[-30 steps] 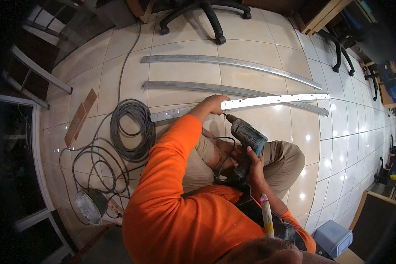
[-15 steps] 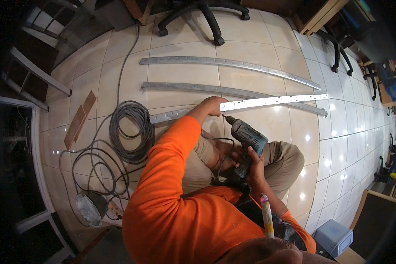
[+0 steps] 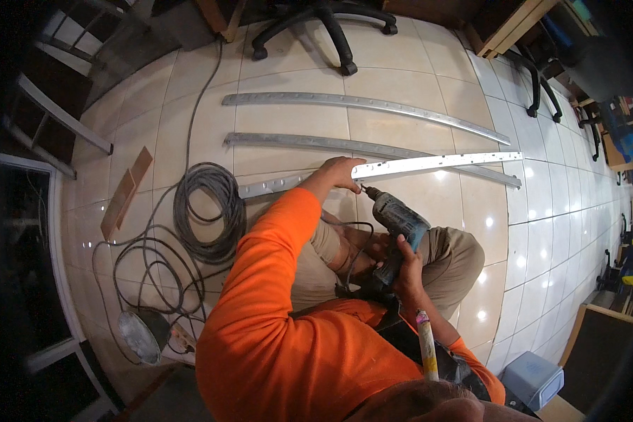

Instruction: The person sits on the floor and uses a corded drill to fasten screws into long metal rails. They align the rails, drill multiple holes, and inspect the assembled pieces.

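Observation:
My left hand [image 3: 339,173] is closed around a long perforated metal strip [image 3: 436,162] that reaches out to both sides above my crossed legs. The strip's right part shines bright white. In my right hand [image 3: 408,271] is a blue-green power drill [image 3: 401,216], gripped by its handle and tilted up to the left. Its bit ends close to the strip, just by my left fingers; whether it touches I cannot tell. Two more metal strips, a far one [image 3: 366,102] and a nearer one [image 3: 295,143], lie on the floor beyond; the held strip crosses over the nearer one's right part.
A coil of dark cable [image 3: 183,214] lies at my left, with loose loops beside a round container [image 3: 139,336]. Thin brown boards [image 3: 128,193] rest farther left. A wheeled chair base [image 3: 346,53] stands at the far side, and a grey-blue bin [image 3: 534,380] at lower right.
The drill has shifted very slightly, its bit a little lower and to the right. My left hand keeps its hold on the strip at almost the same spot.

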{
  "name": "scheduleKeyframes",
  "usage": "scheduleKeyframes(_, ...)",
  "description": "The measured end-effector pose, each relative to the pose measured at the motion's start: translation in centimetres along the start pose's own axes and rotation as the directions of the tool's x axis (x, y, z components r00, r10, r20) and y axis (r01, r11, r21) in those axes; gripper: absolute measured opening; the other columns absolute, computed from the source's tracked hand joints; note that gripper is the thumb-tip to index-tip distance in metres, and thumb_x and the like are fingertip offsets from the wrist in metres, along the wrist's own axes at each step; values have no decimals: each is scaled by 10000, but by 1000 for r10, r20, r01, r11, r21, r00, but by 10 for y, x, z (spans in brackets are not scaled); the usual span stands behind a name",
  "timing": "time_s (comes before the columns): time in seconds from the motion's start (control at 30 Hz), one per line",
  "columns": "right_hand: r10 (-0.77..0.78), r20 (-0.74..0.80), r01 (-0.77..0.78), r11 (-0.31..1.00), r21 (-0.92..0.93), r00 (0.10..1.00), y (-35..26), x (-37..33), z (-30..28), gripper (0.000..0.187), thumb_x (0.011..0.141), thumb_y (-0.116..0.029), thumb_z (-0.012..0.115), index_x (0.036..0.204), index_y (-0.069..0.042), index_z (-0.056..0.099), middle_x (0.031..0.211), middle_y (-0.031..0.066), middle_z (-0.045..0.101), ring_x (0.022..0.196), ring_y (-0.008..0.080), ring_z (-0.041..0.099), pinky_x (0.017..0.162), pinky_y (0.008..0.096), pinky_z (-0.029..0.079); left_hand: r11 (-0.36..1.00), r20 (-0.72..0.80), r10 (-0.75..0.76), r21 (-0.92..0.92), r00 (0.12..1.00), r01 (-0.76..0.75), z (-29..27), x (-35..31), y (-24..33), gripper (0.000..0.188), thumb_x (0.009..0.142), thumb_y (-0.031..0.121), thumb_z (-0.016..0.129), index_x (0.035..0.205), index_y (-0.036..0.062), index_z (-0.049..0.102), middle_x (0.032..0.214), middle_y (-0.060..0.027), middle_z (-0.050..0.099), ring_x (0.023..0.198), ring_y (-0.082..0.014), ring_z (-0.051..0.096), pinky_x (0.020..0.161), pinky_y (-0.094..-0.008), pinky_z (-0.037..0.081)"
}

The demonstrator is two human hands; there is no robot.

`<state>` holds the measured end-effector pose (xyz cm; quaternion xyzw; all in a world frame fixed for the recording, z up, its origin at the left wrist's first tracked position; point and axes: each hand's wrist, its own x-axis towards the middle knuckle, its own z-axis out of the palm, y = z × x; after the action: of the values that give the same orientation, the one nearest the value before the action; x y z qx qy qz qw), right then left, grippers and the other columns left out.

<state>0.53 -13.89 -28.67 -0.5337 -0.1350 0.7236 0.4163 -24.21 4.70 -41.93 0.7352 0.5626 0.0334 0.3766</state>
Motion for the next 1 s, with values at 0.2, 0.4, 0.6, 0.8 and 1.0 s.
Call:
scheduleKeyframes(0.2,2,12,-3,1000,17,1000,0,0,-1,325,1019,-229,613,1240,4,563,1092,175,707,888,281,744,562,352,587,983,-9,61,174,998,-59,-1,-8,23,1034,715,368,906,1591,252,369,1334,-154,643,1229,-321,618,1019,-439,496)
scheduleKeyframes(0.4,-41,46,40,999,34,998,-5,-1,2,335,1018,-236,614,1243,6,565,1097,182,705,906,290,745,575,361,602,984,-82,108,151,991,-95,13,1,4,1011,732,284,899,1589,225,366,1280,-160,650,1216,-343,620,1007,-444,502)
scheduleKeyframes(0.6,-28,-6,27,1000,-5,1000,0,-1,-13,368,999,-278,642,1237,-2,598,1098,161,709,900,281,743,554,322,590,969,45,91,227,995,-99,-1,-5,16,951,787,327,859,1585,178,363,1304,-192,644,1208,-361,624,1011,-463,504)
scheduleKeyframes(0.8,-117,-33,115,991,-61,993,-6,-7,-4,378,993,-273,656,1252,-6,593,1125,171,719,861,265,735,556,330,584,997,-31,23,76,999,-20,3,5,12,758,788,347,839,1450,165,517,1276,-162,675,1181,-359,646,1004,-455,513)
scheduleKeyframes(1.0,-246,-33,239,960,-145,969,-12,-5,0,438,973,-262,699,1292,4,561,1173,171,713,820,238,719,631,337,570,991,1,26,131,1000,-26,-13,-2,24,637,795,261,809,1378,170,569,1224,-156,695,1157,-357,654,997,-457,512)
